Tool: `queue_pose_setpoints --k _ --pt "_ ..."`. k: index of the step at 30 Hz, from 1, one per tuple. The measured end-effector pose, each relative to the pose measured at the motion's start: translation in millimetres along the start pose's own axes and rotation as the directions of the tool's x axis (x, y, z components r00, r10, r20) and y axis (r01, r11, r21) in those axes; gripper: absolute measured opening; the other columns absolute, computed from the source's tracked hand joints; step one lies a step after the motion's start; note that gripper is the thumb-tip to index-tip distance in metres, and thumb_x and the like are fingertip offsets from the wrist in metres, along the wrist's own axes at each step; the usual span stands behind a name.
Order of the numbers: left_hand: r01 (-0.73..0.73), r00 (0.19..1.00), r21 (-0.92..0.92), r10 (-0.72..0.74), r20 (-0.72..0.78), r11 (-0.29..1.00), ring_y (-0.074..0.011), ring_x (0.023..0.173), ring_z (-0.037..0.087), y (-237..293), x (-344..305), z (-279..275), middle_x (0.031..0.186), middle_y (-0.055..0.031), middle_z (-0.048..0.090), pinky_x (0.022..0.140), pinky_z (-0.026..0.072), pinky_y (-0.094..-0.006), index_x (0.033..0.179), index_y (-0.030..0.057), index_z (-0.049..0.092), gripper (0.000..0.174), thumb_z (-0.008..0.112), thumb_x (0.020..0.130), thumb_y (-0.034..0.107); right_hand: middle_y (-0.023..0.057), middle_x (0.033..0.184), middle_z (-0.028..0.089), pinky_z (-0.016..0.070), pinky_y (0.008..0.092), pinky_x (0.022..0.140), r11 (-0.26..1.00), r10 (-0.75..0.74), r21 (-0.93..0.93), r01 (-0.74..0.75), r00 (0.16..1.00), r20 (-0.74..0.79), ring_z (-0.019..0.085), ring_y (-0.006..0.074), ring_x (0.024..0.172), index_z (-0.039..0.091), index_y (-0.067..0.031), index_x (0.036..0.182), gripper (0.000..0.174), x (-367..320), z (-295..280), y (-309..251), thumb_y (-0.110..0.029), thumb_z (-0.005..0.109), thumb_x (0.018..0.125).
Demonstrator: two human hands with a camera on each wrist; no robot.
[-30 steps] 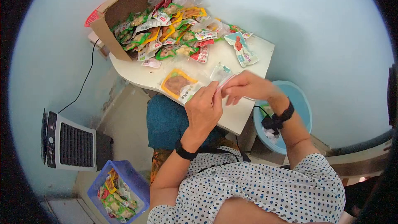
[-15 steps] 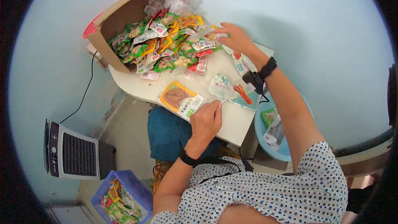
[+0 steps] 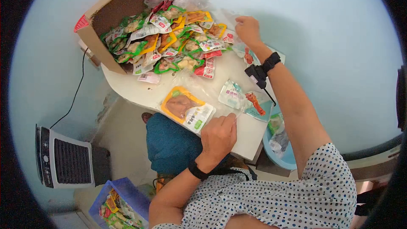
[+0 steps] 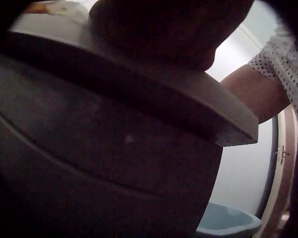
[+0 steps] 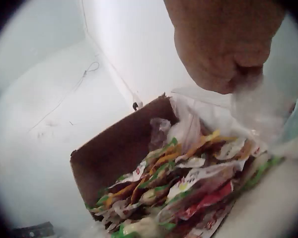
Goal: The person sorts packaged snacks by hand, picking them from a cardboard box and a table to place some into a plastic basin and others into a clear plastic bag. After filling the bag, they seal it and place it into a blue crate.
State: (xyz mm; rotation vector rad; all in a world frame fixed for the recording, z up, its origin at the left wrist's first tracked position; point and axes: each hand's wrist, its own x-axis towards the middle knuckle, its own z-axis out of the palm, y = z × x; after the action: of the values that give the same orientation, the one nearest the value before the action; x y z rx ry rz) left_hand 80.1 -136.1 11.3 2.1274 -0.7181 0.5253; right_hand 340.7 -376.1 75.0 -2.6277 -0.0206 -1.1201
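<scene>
Well, head view, left hand: at lower centre the left hand [image 3: 218, 139] has its fingers curled, and I read thumb and forefinger as pinching the edge of some clear plastic [image 3: 240, 115] above the bench [image 3: 250, 138].
Head view, right hand: right of upper centre, the right hand [image 3: 249, 29] is bunched on a clear film [image 3: 227, 17], near the heaped packets [image 3: 178, 38]; whether both hands hold one sheet, I can't tell.
Yellow-edged packet: this packet [image 3: 186, 107] lies centre frame, just left of the left hand; I expect a soft, weighty middle and slick skin, so I'd take it by the flat margin.
Turquoise-printed packet: it [image 3: 256, 105] lies right of centre on the bench; probably pliable, best gripped at a corner.
Left wrist view: only a dark mass over the bench edge across the top; the finger pose is unreadable to me.
Right wrist view: film hangs creased from the fist at upper right, nearly weightless by my guess, limp, slippery and easily torn; I'd pinch a gathered rim, not one thin ply.
</scene>
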Motion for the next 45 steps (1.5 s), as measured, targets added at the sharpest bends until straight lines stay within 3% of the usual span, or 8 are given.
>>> queue_pose_setpoints --k 5,11,17,20,23,38,40,45 --pt "-0.004 1.0 0.01 0.004 0.008 1.0 -0.0298 0.059 0.057 -2 0 2 0.065 -0.0103 0.056 0.053 0.0444 -0.0421 0.092 0.0069 0.065 0.01 0.063 0.082 0.008 0.0237 0.092 0.068 0.0547 0.0443 0.076 0.936 0.152 -0.351 0.007 0.893 0.424 0.067 0.039 0.084 0.072 -0.0001 0.088 0.02 20 -6 10 -0.008 0.061 0.073" --pt "-0.001 1.0 -0.008 0.001 -0.002 1.0 -0.0286 0.058 0.056 -1 1 1 0.062 -0.0097 0.054 0.051 0.0434 -0.0417 0.092 0.0067 0.065 0.011 0.064 0.081 0.007 0.0222 0.093 0.069 0.055 0.0442 0.079 0.877 0.113 -0.429 0.214 0.778 0.618 0.068 0.0379 0.09 0.072 -0.0002 0.09 0.022 12 -1 -16 -0.015 0.065 0.075" --pt "0.01 1.0 0.006 -0.011 0.022 1.0 -0.0274 0.057 0.056 -1 2 -2 0.062 -0.0088 0.053 0.05 0.0431 -0.0404 0.092 0.007 0.065 0.012 0.066 0.08 0.008 0.0219 0.096 0.069 0.0545 0.0459 0.08 0.926 0.185 -0.37 0.071 0.771 0.609 0.068 0.0358 0.09 0.073 -0.0009 0.089 0.022 36 25 -13 -0.016 0.066 0.075" --pt "0.009 1.0 -0.014 -0.008 0.012 1.0 -0.0274 0.056 0.055 -4 1 1 0.061 -0.0087 0.053 0.05 0.043 -0.0401 0.093 0.0066 0.066 0.013 0.067 0.08 0.009 0.0219 0.094 0.069 0.0545 0.0462 0.079 0.804 -0.096 -0.405 0.435 0.768 0.633 0.068 0.036 0.09 0.072 -0.0004 0.089 0.026 40 47 14 -0.024 0.066 0.079" --pt "0.018 1.0 -0.022 -0.018 0.025 1.0 -0.0274 0.056 0.055 -5 2 -2 0.061 -0.0089 0.053 0.05 0.0431 -0.04 0.095 0.0059 0.066 0.015 0.067 0.08 0.009 0.0212 0.091 0.069 0.0547 0.0469 0.077 0.923 0.221 -0.381 -0.057 0.888 0.403 0.068 0.0363 0.088 0.072 0.0004 0.087 0.036 37 42 1 -0.035 0.067 0.08" --pt "0.005 1.0 -0.089 -0.007 -0.026 0.996 -0.0264 0.057 0.055 -8 2 -5 0.063 -0.0086 0.055 0.051 0.0436 -0.0389 0.096 0.0042 0.067 0.018 0.068 0.077 0.005 0.0181 0.097 0.071 0.0555 0.0422 0.077 0.9 0.399 -0.401 -0.172 0.694 0.599 0.069 0.0317 0.093 0.071 -0.0001 0.095 0.045 53 90 31 -0.042 0.073 0.077" --pt "-0.008 0.999 -0.065 0.006 -0.036 0.998 -0.0262 0.056 0.055 -8 2 -5 0.062 -0.0081 0.054 0.05 0.0432 -0.0387 0.094 0.0045 0.066 0.016 0.067 0.078 0.005 0.0146 0.092 0.071 0.0547 0.0397 0.073 0.96 0.035 -0.238 0.15 0.777 0.628 0.069 0.0287 0.086 0.071 -0.0044 0.096 0.037 56 150 111 -0.034 0.073 0.075" --pt "-0.03 0.999 -0.037 0.029 -0.038 0.999 -0.026 0.056 0.055 -8 1 -4 0.061 -0.0074 0.052 0.05 0.0427 -0.0389 0.091 0.0061 0.064 0.011 0.066 0.08 0.006 0.0088 0.078 0.065 0.0486 0.0359 0.06 0.892 -0.179 0.446 -0.072 0.849 0.497 0.059 0.023 0.066 0.068 -0.0085 0.094 0.024 47 108 100 -0.02 0.069 0.072"
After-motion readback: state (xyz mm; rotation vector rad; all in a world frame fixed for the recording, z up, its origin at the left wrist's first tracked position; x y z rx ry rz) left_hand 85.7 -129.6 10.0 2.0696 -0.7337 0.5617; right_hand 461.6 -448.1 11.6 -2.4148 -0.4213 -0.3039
